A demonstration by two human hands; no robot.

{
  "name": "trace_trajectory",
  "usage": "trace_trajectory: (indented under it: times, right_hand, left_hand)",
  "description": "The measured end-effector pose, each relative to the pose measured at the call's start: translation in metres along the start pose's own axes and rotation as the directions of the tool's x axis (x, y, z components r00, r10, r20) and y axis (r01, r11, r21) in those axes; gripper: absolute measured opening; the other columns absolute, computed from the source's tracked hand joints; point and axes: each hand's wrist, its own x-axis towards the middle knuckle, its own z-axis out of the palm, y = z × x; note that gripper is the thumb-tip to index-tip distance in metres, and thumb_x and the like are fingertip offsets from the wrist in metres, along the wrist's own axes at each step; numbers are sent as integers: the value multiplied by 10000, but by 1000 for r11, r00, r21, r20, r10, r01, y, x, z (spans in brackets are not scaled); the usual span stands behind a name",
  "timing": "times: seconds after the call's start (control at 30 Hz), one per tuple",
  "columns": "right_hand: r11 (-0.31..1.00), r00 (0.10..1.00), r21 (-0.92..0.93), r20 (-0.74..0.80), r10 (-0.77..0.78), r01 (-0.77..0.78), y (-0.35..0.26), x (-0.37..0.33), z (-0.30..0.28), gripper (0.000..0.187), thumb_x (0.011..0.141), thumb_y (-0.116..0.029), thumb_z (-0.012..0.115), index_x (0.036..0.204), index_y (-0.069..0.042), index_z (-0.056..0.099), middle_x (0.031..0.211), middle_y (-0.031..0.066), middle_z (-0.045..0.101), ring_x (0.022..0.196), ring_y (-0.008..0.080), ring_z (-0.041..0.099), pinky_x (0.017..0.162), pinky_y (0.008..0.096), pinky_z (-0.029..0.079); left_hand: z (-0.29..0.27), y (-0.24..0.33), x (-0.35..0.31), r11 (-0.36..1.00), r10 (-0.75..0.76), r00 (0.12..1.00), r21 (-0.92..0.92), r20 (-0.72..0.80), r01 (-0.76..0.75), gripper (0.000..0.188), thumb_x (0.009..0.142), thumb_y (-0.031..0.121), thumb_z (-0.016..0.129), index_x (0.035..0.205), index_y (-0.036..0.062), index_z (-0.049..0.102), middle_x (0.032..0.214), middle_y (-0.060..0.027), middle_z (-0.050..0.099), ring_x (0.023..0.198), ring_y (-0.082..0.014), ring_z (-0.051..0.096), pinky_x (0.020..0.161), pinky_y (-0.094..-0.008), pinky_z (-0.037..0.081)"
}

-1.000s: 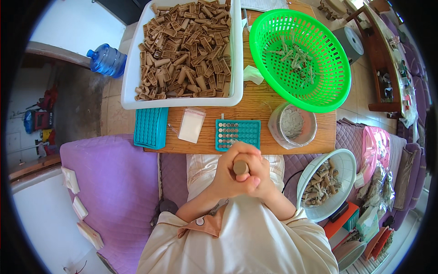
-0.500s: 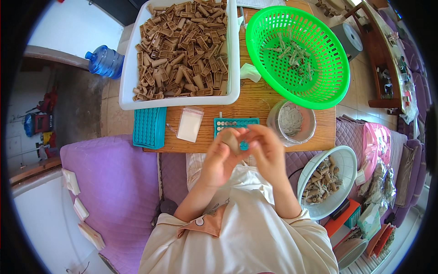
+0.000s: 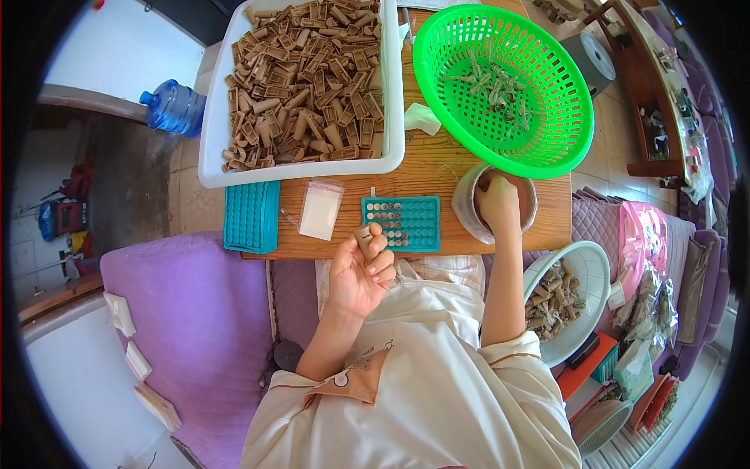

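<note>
My left hand is closed around a small brown plastic housing, rounded and with a dark slot-like mark, held up at the table's near edge. Just beyond it lies a teal tray of round pockets, several of them filled with silvery discs on the left side. My right hand reaches down into a round, plastic-lined tub on the right. Its fingers are hidden inside the tub, as are most of the contents.
A white bin heaped with brown housings stands at the back left, a green basket with wire bundles at the back right. Stacked teal trays and a pale card packet lie left. A pale basin sits lower right.
My hands were together over the teal tray with the housing. The right has moved away into the tub, where grey-white pieces showed before. The left keeps the housing, slightly lower and further left.
</note>
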Motion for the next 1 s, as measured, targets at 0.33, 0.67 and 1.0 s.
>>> trace_trajectory:
  times: [0.33,0.67,1.0]
  right_hand:
    - [971,994,220,35,-106,95,-4,-11,-22,146,725,-92,555,837,-14,606,701,158,602,587,257,589,559,322,456]
    - [678,976,710,-64,-207,191,-47,-58,-34,28,762,21,538,786,21,550,720,70,619,590,106,570,570,205,455]
    - [557,805,707,-28,-592,434,-86,-67,-23,112,690,85,577,778,21,552,912,133,576,810,179,579,693,270,473]
  left_hand:
    - [-1,5,-1,997,-75,996,-38,-46,73,293,904,252,346,1120,62,404,1012,-50,524,927,-193,532,616,-295,476]
    - [26,-6,6,996,13,973,88,-232,8,278,879,241,430,1094,65,420,1149,-74,478,1130,-299,414,629,-310,559]
    - [16,-5,-2,980,-197,978,19,-66,198,363,907,328,318,1144,62,387,1180,-128,473,759,-261,625,455,-244,524]
